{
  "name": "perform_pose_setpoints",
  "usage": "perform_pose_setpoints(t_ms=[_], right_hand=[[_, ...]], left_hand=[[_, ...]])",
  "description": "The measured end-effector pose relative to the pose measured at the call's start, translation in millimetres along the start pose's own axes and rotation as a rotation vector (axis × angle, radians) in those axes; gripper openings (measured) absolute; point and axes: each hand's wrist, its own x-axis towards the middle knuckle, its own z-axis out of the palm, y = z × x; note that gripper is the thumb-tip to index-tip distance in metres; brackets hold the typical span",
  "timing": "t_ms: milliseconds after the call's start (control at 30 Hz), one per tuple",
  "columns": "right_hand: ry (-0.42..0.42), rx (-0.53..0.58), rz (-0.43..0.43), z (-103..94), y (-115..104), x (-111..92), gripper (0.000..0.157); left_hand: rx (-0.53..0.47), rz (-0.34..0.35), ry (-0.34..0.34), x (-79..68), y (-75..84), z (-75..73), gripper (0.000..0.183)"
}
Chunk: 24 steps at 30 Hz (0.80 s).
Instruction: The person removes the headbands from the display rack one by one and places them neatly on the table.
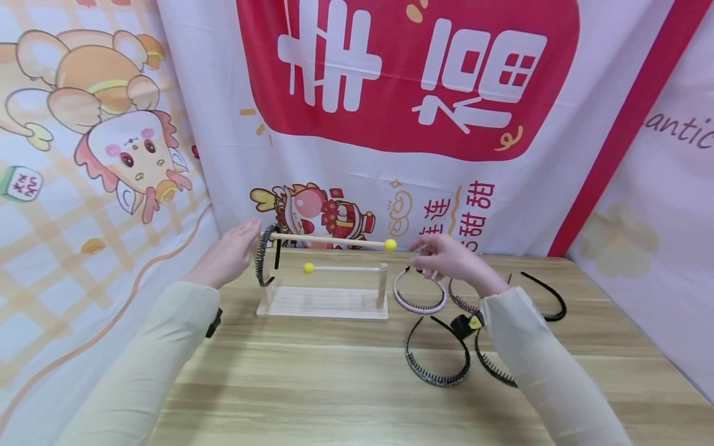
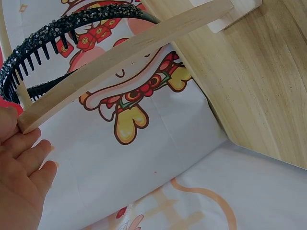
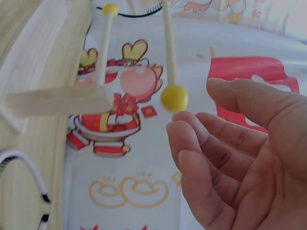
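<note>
A wooden rack (image 1: 322,303) has two posts, each bearing a rod tipped with a yellow ball. One glittery black toothed headband (image 1: 261,260) hangs on the upper rod (image 1: 334,239), beside the left post. My left hand (image 1: 231,251) is at that post; in the left wrist view its fingers (image 2: 29,152) touch the post's top end (image 2: 29,120). Just right of the upper rod's yellow ball (image 1: 390,245) is my right hand (image 1: 449,259), holding nothing. The right wrist view shows its fingers loosely bent and apart from the ball (image 3: 174,98).
Right of the rack lie a pink headband (image 1: 418,308), a grey-black headband (image 1: 440,379) and several other dark headbands, partly hidden by my right arm. The lower rod's yellow ball (image 1: 308,267) faces left. Printed cloth (image 1: 334,161) hangs behind the table (image 1: 312,384).
</note>
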Motion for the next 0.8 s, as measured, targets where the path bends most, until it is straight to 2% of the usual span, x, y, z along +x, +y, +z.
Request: perform_pose_setpoints(t_ms=[367,600,800], right_hand=[[0.031,-0.006,-0.068,12.8,-35,29,0.034],[0.028,0.014,-0.063,25.4,-50,44,0.041],[0.035,0.038,-0.097,38.9,-61,57,0.046]], left_hand=[[0.013,0.015,0.014,1.8,-0.6,0.7,0.046],[0.017,0.016,0.005,2.1,-1.3,0.4,0.046],[0.016,0.018,-0.004,1.2,-0.9,-0.9,0.046]])
